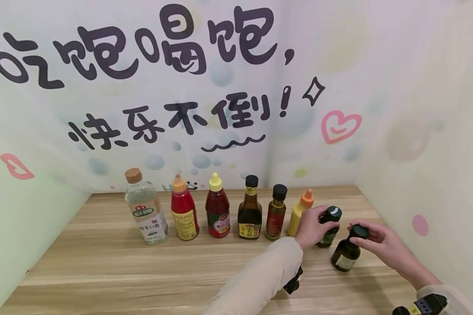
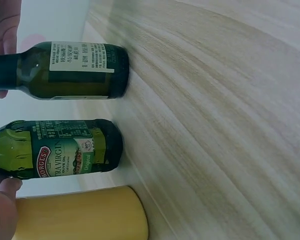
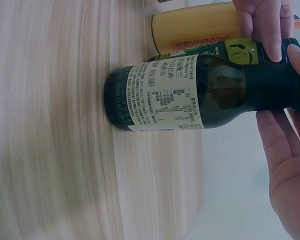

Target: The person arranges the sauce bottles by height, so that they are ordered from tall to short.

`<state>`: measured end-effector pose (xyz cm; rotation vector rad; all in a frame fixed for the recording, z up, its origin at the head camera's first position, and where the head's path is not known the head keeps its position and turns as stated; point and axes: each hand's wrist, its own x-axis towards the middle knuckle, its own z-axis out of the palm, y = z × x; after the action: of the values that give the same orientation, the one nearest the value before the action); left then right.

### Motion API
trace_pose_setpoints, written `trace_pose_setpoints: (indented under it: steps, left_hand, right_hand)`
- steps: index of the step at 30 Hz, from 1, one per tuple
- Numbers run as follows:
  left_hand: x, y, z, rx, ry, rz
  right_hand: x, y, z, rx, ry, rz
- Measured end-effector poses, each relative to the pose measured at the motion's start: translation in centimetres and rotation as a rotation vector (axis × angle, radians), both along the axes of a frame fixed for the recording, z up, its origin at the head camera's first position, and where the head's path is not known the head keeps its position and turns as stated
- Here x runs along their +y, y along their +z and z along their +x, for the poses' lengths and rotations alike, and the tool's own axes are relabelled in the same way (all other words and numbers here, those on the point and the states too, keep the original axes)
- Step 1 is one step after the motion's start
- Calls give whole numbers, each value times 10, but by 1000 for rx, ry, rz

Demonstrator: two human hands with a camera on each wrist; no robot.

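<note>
My left hand (image 1: 313,226) pinches the neck of a green olive oil bottle (image 2: 60,150), just below its dark cap. To its right, my right hand (image 1: 382,239) grips a dark round-shouldered bottle (image 1: 345,253) by its neck and cap. That dark bottle bears a white printed label (image 3: 162,92) and is nearer to me than the olive oil. Both bottles are roughly upright at the right end of a row. A yellow squeeze bottle (image 1: 297,214) with an orange tip stands left of the olive oil, partly hidden by my left hand.
Leftward along the wooden table (image 1: 122,275) stand a small brown bottle (image 1: 276,214), a soy sauce bottle (image 1: 250,212), a dark red sauce bottle (image 1: 217,210), a red squeeze bottle (image 1: 184,212) and a clear vinegar bottle (image 1: 146,210). A printed curtain (image 1: 236,162) rises behind; a pale wall (image 1: 449,175) bounds the right.
</note>
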<state>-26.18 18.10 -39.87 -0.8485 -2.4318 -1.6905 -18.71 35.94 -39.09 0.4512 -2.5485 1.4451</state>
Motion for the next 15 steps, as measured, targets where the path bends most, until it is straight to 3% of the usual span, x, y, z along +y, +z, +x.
trace_pose_setpoints:
  steps: [15]
  left_hand:
    - [8,5,-3,-51,28,-75]
  right_hand:
    - [1,2,1,-23,-32,19]
